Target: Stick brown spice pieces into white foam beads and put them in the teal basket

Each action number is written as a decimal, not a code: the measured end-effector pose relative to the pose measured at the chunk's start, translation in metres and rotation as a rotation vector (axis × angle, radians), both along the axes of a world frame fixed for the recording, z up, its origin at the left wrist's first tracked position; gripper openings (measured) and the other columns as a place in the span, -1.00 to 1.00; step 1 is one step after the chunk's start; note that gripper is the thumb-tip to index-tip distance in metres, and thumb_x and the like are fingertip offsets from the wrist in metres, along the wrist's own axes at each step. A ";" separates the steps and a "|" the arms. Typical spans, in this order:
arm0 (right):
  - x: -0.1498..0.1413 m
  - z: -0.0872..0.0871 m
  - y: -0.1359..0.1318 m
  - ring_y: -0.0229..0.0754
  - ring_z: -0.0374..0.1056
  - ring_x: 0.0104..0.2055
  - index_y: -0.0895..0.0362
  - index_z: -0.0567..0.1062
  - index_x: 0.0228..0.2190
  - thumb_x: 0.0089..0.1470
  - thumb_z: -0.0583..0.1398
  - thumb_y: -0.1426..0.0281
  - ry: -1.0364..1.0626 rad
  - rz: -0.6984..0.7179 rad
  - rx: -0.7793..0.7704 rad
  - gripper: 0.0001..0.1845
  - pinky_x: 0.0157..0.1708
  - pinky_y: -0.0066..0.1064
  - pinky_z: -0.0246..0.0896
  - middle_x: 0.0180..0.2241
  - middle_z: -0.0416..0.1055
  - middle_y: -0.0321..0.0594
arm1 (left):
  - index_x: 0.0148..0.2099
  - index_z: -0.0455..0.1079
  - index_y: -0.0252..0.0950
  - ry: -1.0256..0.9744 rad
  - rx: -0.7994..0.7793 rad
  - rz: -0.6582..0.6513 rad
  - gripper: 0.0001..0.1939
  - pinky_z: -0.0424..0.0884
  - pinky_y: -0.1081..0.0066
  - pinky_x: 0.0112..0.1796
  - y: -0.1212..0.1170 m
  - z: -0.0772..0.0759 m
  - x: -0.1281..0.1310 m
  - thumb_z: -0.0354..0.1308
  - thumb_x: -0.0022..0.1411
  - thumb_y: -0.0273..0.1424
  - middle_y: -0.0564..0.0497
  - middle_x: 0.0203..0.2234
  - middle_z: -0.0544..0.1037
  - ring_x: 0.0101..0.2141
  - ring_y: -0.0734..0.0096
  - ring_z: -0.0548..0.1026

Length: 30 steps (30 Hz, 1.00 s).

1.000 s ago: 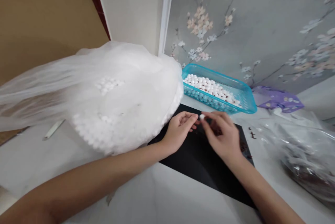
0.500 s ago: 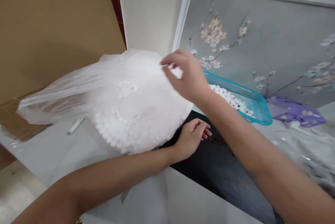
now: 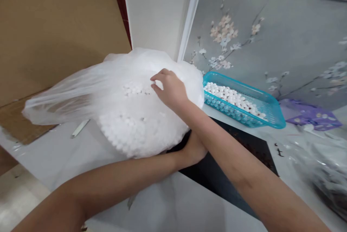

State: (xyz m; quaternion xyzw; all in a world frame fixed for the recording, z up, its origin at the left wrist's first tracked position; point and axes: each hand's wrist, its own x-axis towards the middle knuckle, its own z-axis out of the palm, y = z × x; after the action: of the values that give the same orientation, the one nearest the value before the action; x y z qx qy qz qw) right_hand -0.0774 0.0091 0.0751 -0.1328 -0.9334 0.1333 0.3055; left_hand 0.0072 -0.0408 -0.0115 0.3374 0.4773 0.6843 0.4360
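A large clear plastic bag (image 3: 130,116) full of small white balls lies on the white table. My right hand (image 3: 169,89) rests on top of it, fingers curled together in a pinch at the film beside a cluster of balls; what the fingertips grip is hidden. My left hand (image 3: 191,150) lies on the black mat (image 3: 244,148) at the bag's near edge, its fingers covered by my right forearm. Behind the bag, a turquoise basket (image 3: 271,114) holds several white balls.
A second clear bag with dark contents (image 3: 322,167) lies at the right. A purple flowered pouch (image 3: 309,116) sits against the grey flowered wall panel. A small white strip (image 3: 79,128) lies on the table at left, next to brown cardboard (image 3: 54,33).
My right hand left the mat, rose over the bag and has come down onto its top. My left hand stayed on the mat and is now covered by the right forearm.
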 end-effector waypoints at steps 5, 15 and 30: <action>0.095 -0.002 0.014 -0.27 0.29 -0.34 0.11 0.43 -0.20 0.08 0.12 0.41 0.313 -0.201 -0.091 -0.79 -0.28 -0.38 0.28 -0.27 0.43 -0.24 | -0.45 0.21 -0.29 -0.082 -0.035 0.009 -0.79 0.25 0.48 -0.46 -0.002 0.010 -0.001 -0.04 0.21 -0.33 0.10 -0.60 0.32 -0.54 0.53 0.30; 0.230 -0.082 0.011 -0.37 0.19 -0.59 0.10 0.44 -0.30 0.02 0.19 0.41 0.142 -0.306 -0.180 -0.87 -0.54 -0.47 0.19 -0.43 0.39 -0.31 | -0.14 0.35 -0.34 0.088 -0.134 -0.105 -0.69 0.32 0.50 -0.37 -0.001 0.016 -0.003 0.07 0.16 -0.23 -0.02 -0.36 0.48 -0.39 0.50 0.43; 0.230 -0.081 0.013 -0.18 0.34 -0.26 0.08 0.45 -0.33 0.02 0.17 0.38 0.071 -0.402 -0.045 -0.89 -0.37 -0.36 0.30 -0.25 0.40 -0.19 | -0.23 0.45 -0.35 0.224 -0.110 -0.073 -0.79 0.39 0.44 -0.28 0.001 0.013 -0.004 0.13 0.14 -0.33 -0.04 -0.36 0.53 -0.34 0.43 0.48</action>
State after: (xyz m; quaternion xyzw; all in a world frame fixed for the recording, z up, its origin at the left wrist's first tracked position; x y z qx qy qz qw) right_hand 0.1531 0.0216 -0.0064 -0.3186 -0.8735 0.0951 0.3555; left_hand 0.0035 -0.0399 0.0010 0.4047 0.5471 0.5987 0.4224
